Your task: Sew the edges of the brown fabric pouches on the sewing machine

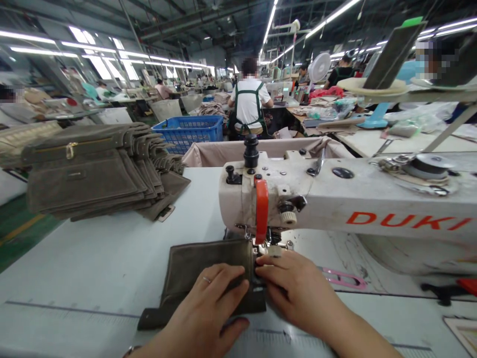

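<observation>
A dark olive fabric piece (pixel 194 271) lies flat on the white sewing table (pixel 93 263), its right edge under the needle area of a white sewing machine (pixel 335 199). My left hand (pixel 208 308) rests flat on the fabric with fingers stretched out, a ring on one finger. My right hand (pixel 294 286) presses on the fabric's right edge just in front of the presser foot, fingers together and extended.
A stack of matching olive bag panels with a zip (pixel 93 171) sits at the table's left. Pink snips (pixel 345 278) lie to the right of my hands. A blue basket (pixel 190 132) and a person in a green apron (pixel 248 104) are behind the machine.
</observation>
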Available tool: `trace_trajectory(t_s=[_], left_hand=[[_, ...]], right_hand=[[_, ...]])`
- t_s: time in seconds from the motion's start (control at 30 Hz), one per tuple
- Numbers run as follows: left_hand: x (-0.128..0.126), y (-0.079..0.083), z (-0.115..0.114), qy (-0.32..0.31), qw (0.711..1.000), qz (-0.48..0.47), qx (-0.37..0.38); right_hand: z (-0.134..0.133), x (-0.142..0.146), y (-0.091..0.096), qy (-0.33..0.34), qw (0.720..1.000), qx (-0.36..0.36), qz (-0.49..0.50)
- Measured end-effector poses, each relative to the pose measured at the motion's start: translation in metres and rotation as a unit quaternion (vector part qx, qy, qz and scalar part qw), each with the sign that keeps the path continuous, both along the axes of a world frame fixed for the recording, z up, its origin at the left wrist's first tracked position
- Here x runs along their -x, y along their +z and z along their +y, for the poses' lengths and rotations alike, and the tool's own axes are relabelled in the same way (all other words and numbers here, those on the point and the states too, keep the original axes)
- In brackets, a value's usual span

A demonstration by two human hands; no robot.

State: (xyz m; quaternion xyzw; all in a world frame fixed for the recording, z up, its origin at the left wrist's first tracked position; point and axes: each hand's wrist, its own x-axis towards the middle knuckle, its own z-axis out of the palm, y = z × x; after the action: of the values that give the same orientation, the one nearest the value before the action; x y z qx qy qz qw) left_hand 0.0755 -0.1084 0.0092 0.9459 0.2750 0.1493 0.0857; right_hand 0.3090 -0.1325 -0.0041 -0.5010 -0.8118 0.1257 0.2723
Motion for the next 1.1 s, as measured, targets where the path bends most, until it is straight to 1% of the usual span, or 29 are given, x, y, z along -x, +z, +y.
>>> trace_trajectory(t_s=[0.07, 0.17, 0.3, 0.4, 0.53, 0.67, 0.83, 0.97, 1.1], left_hand=[[-0.002, -0.003, -0.002, -0.015, 0.999, -0.031, -0.022], [-0.005, -0.005, -0.002, -0.044, 0.997, -0.05, -0.029], [-0.007, -0.006, -0.001, -0.036, 0.997, -0.071, -0.014], [-0.008, -0.007, 0.003, -0.039, 0.996, -0.082, 0.009], [-0.011, -0.004, 0.013, -0.04, 0.995, -0.073, 0.047], [-0.016, 0.001, 0.025, -0.038, 0.994, -0.068, 0.07], [-0.021, -0.003, 0.044, -0.051, 0.995, -0.064, 0.058], [-0.024, -0.007, 0.058, -0.05, 0.996, -0.057, 0.043], [-0.025, -0.009, 0.07, -0.053, 0.997, -0.04, 0.046]], right_hand=[[-0.002, -0.001, 0.0, 0.008, 1.0, -0.005, -0.003], [-0.005, 0.001, 0.001, 0.017, 1.0, 0.002, -0.001], [-0.007, 0.005, 0.001, 0.029, 0.999, 0.026, -0.013], [-0.005, 0.008, -0.001, 0.022, 1.0, 0.019, -0.011], [-0.002, 0.009, -0.008, 0.011, 1.0, 0.013, -0.016], [-0.001, 0.009, -0.013, -0.023, 0.999, 0.002, -0.028], [0.003, 0.01, -0.013, -0.049, 0.998, 0.026, -0.04], [0.006, 0.012, -0.014, -0.075, 0.993, 0.05, -0.076], [0.007, 0.013, -0.015, -0.081, 0.992, 0.049, -0.081]])
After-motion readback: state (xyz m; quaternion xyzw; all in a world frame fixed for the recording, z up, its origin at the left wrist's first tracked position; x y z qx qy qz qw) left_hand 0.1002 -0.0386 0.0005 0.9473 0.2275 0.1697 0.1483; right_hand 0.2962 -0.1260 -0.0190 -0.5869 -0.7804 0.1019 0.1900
